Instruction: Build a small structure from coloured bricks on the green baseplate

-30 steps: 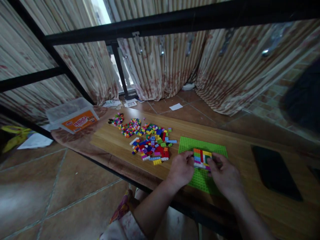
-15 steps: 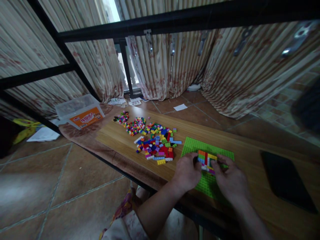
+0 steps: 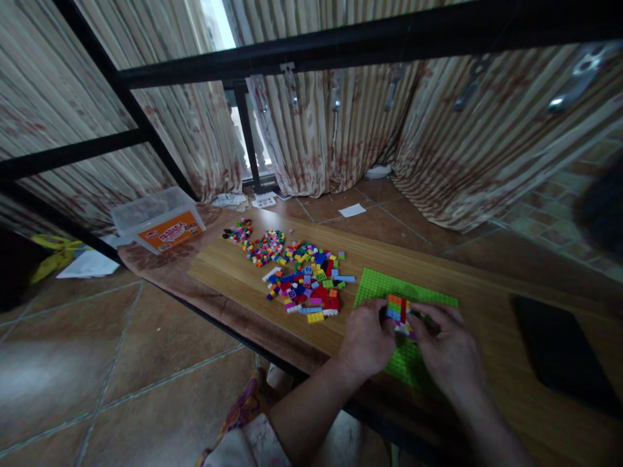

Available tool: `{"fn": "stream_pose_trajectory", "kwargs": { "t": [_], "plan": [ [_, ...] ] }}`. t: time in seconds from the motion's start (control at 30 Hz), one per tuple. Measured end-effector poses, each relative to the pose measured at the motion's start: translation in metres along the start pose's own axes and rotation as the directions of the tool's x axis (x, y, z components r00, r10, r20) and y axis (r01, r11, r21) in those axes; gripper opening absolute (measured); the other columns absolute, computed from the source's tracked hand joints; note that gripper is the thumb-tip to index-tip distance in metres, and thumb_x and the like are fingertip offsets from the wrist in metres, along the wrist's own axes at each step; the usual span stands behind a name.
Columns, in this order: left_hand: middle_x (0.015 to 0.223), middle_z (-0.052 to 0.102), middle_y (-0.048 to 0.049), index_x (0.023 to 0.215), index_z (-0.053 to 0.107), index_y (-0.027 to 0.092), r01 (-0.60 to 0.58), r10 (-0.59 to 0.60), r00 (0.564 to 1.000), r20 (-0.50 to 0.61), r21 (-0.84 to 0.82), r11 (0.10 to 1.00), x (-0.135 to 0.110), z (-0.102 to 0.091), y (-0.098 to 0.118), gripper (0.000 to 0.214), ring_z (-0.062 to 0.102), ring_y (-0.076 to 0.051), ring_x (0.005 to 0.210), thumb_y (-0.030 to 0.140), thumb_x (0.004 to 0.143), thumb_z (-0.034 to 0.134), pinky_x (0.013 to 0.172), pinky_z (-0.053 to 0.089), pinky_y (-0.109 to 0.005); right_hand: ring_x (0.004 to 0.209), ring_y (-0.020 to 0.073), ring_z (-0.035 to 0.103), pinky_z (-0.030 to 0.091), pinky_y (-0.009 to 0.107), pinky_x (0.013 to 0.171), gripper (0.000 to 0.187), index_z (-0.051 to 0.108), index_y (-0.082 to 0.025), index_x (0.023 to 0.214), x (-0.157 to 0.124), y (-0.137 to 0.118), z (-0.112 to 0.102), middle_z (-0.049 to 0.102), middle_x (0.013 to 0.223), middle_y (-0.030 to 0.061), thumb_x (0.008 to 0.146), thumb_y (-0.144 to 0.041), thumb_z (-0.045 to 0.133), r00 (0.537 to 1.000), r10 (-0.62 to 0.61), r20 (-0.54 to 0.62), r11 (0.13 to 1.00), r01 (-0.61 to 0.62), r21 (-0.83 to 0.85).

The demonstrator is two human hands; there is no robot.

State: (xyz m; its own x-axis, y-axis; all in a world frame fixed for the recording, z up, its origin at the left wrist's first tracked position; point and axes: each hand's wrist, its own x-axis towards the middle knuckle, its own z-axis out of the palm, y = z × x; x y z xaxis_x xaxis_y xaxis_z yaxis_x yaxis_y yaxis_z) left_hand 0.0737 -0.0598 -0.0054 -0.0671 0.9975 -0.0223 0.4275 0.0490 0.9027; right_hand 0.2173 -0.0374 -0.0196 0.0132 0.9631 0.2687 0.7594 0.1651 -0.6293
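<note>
My two hands meet over the green board [image 3: 372,285], and between them sits a small block of bricks [image 3: 396,309], above the board's middle. My left hand [image 3: 367,338] has its thumb and fingers clamped on the block's left edge; my right hand [image 3: 448,349] pinches it from the other side, thumb over the top, so neither hand is free. What is done, as I judge it, is a compact slab: orange, green and blue bricks side by side at its left, a red strip next to them, white and purple showing along the near edge. My right thumb and the shade under my palms hide the rest, so I can't tell whether that far part is filled or whether the block rests on the board. The board's uncovered studs show no other bricks fixed to them. Plenty looks unused: just left of the board lies a loose heap of larger bricks [image 3: 304,288], with a yellow brick [image 3: 316,318] at its near edge, and beyond that, farther left of the board, a spread of smaller bricks [image 3: 265,248]. Going by that much loose stock against one little slab, I'd call only a small share of the bricks joined up.
</note>
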Motion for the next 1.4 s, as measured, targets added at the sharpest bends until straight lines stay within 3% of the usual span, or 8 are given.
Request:
{"fn": "stream_pose_trajectory", "kwargs": {
  "t": [0.3, 0.4, 0.53, 0.67, 0.77, 0.87, 1.13, 1.4],
  "plan": [
    [0.102, 0.07, -0.0073, 0.103, 0.066, 0.019, -0.014, 0.014, 1.0, -0.004, 0.026, 1.0, 0.0, -0.001, 0.0, 0.025, 0.063, -0.023, 0.099, 0.018, 0.082, 0.052, 0.093, 0.049, -0.036, 0.088, 0.0228, 0.063, 0.051, 0.04, 0.08, 0.039, 0.07, -0.019, 0.098, -0.002, 0.003, 0.002, 0.061, 0.109, 0.0104, 0.085, -0.048, 0.047, 0.999, -0.034, -0.017, 0.999, 0.034, -0.007],
    [0.102, 0.07, -0.0067, 0.101, 0.066, 0.02, -0.038, 0.038, 0.999, 0.001, 0.037, 0.999, -0.001, -0.001, 0.0, 0.024, 0.063, -0.022, 0.097, 0.017, 0.082, 0.051, 0.092, 0.05, -0.035, 0.091, 0.0244, 0.062, 0.051, 0.042, 0.084, 0.038, 0.07, -0.02, 0.099, -0.004, 0.001, 0.0, 0.064, 0.108, 0.0106, 0.087, -0.047, 0.045, 0.992, -0.115, -0.046, 0.991, 0.112, -0.071],
    [0.111, 0.068, -0.0092, 0.112, 0.065, 0.018, 0.004, -0.004, 1.0, -0.014, 0.008, 1.0, -0.002, -0.001, 0.002, 0.031, 0.063, -0.023, 0.101, 0.019, 0.085, 0.048, 0.095, 0.049, -0.036, 0.107, 0.0278, 0.059, 0.046, 0.047, 0.097, 0.039, 0.067, -0.018, 0.109, -0.01, -0.006, 0.003, 0.066, 0.116, 0.0119, 0.092, -0.042, 0.041, 0.969, -0.24, -0.065, 0.959, 0.226, -0.173],
    [0.111, 0.069, -0.0103, 0.11, 0.066, 0.017, 0.064, -0.066, 0.998, -0.018, -0.07, 0.995, 0.002, -0.001, 0.001, 0.033, 0.063, -0.023, 0.102, 0.023, 0.092, 0.039, 0.096, 0.047, -0.037, 0.128, 0.029, 0.048, 0.039, 0.049, 0.107, 0.046, 0.053, -0.015, 0.131, -0.021, -0.01, 0.017, 0.054, 0.137, 0.0153, 0.095, -0.036, 0.036, 0.943, -0.329, 0.041, 0.908, 0.328, -0.261],
    [0.095, 0.071, -0.0078, 0.098, 0.068, 0.017, 0.126, -0.132, 0.991, -0.021, -0.191, 0.973, 0.007, -0.001, -0.003, 0.034, 0.065, -0.02, 0.088, 0.033, 0.095, 0.037, 0.083, 0.052, -0.034, 0.14, 0.0315, 0.034, 0.035, 0.051, 0.11, 0.055, 0.038, -0.01, 0.143, -0.031, -0.008, 0.026, 0.041, 0.148, 0.0188, 0.093, -0.033, 0.036, 0.93, -0.353, 0.101, 0.858, 0.365, -0.361],
    [0.088, 0.071, -0.0059, 0.093, 0.067, 0.018, 0.176, -0.187, 0.982, -0.009, -0.295, 0.939, 0.009, 0.001, -0.006, 0.036, 0.064, -0.019, 0.082, 0.04, 0.095, 0.038, 0.075, 0.052, -0.031, 0.142, 0.0331, 0.028, 0.031, 0.053, 0.111, 0.065, 0.027, -0.009, 0.149, -0.035, -0.002, 0.032, 0.035, 0.152, 0.0194, 0.091, -0.036, 0.04, 0.919, -0.373, 0.123, 0.816, 0.389, -0.428],
    [0.105, 0.071, -0.006, 0.101, 0.065, 0.019, 0.1, -0.106, 0.994, 0.008, -0.405, 0.909, -0.002, 0.001, 0.004, 0.031, 0.065, -0.019, 0.098, 0.04, 0.092, 0.046, 0.09, 0.05, -0.03, 0.144, 0.034, 0.023, 0.03, 0.056, 0.112, 0.082, -0.007, -0.015, 0.154, -0.038, 0.011, 0.047, 0.02, 0.159, 0.0177, 0.087, -0.023, 0.041, 0.904, -0.419, 0.082, 0.78, 0.405, -0.477],
    [0.1, 0.071, -0.0042, 0.097, 0.066, 0.02, 0.035, -0.033, 0.999, 0.013, -0.414, 0.909, -0.002, 0.003, 0.0, 0.03, 0.065, -0.018, 0.094, 0.041, 0.093, 0.045, 0.087, 0.05, -0.029, 0.143, 0.0352, 0.027, 0.03, 0.055, 0.111, 0.084, -0.008, -0.014, 0.154, -0.038, 0.008, 0.046, 0.024, 0.157, 0.0197, 0.086, -0.022, 0.041, 0.899, -0.43, 0.081, 0.772, 0.413, -0.483]
  ]
}}
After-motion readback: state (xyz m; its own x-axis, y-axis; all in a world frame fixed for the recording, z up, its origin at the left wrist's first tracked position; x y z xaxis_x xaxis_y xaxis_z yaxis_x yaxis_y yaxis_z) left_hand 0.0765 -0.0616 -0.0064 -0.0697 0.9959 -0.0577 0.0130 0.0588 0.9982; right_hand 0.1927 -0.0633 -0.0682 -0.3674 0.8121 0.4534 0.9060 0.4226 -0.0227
